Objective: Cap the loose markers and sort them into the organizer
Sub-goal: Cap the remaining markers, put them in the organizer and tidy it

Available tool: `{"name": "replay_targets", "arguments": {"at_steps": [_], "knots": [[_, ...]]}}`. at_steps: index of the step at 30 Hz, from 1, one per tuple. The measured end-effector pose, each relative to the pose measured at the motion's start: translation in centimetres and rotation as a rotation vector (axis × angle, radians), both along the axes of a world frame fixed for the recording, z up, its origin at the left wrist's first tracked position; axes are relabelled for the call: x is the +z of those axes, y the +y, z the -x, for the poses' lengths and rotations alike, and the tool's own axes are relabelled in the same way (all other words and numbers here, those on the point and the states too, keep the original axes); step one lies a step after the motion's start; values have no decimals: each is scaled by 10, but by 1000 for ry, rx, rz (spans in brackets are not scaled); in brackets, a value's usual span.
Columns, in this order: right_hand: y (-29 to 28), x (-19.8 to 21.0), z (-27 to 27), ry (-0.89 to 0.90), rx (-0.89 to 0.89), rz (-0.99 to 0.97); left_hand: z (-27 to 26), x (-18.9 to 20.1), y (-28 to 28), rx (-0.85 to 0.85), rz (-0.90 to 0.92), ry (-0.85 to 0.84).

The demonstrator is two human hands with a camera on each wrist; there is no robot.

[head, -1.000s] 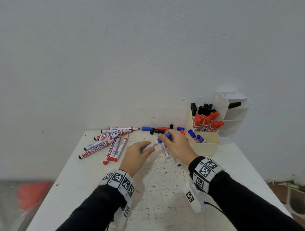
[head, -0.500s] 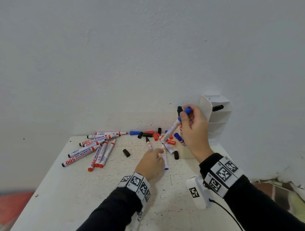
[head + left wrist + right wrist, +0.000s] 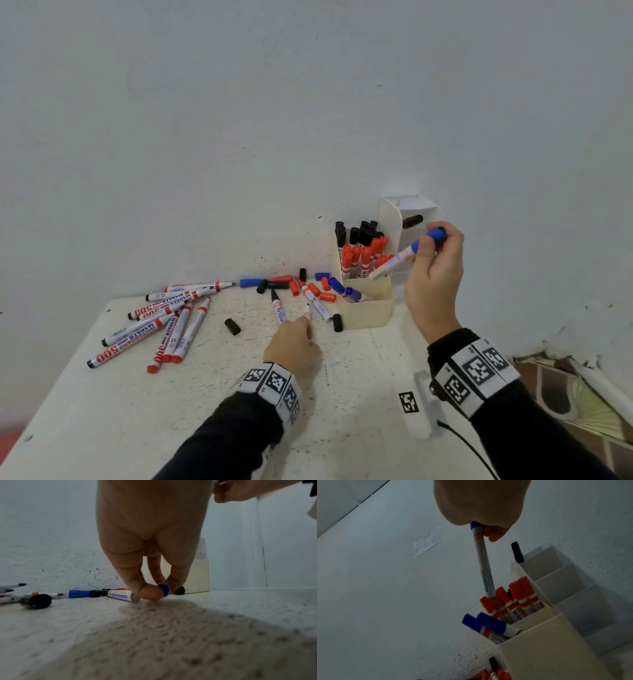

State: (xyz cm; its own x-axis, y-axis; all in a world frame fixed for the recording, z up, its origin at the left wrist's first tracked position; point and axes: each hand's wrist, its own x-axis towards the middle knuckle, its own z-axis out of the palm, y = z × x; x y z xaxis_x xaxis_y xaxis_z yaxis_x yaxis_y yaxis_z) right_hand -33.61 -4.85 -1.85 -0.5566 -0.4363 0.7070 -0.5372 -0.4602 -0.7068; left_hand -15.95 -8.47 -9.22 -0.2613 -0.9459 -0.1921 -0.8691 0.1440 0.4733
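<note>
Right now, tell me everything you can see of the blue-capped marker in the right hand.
The blue-capped marker is a slim white barrel with coloured print and a blue cap, apparently plastic. It is capped. The right hand grips it at the cap end, and it slants down to the left. Its lower end hangs over the cream organizer, at the red-capped markers standing there; whether it touches them is unclear.

Two hands: the left hand (image 3: 294, 346) on one blue-ended marker (image 3: 163, 591), the right hand (image 3: 435, 274) holding one blue-capped marker (image 3: 397, 260). One organizer (image 3: 370, 308) stands on the surface (image 3: 171, 411), with two blue markers (image 3: 342, 289) in its front compartment and one black marker (image 3: 412, 221) in a side tier. Two loose blue caps (image 3: 250, 283) lie there; the red and black ones are too crowded to count.
</note>
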Motion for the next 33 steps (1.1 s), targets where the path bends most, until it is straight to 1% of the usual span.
{"name": "replay_targets", "arguments": {"at_steps": [5, 9, 16, 22, 26, 33], "knots": [[2, 1, 23, 21, -145, 102, -6, 1, 1, 91, -20, 93], [-6, -7, 34, 72, -185, 45, -7, 1, -2, 116, -17, 162], [-30, -30, 39, 196, -157, -158, -12, -1, -3, 127, -6, 187], [-54, -39, 42, 145, -134, -332, -15, -3, -5, 134, 11, 200], [-59, -41, 42, 98, -96, -352, -16, -5, -6, 130, 26, 194], [-56, -36, 39, 175, -85, -401, -16, -7, -9, 136, 22, 194]]}}
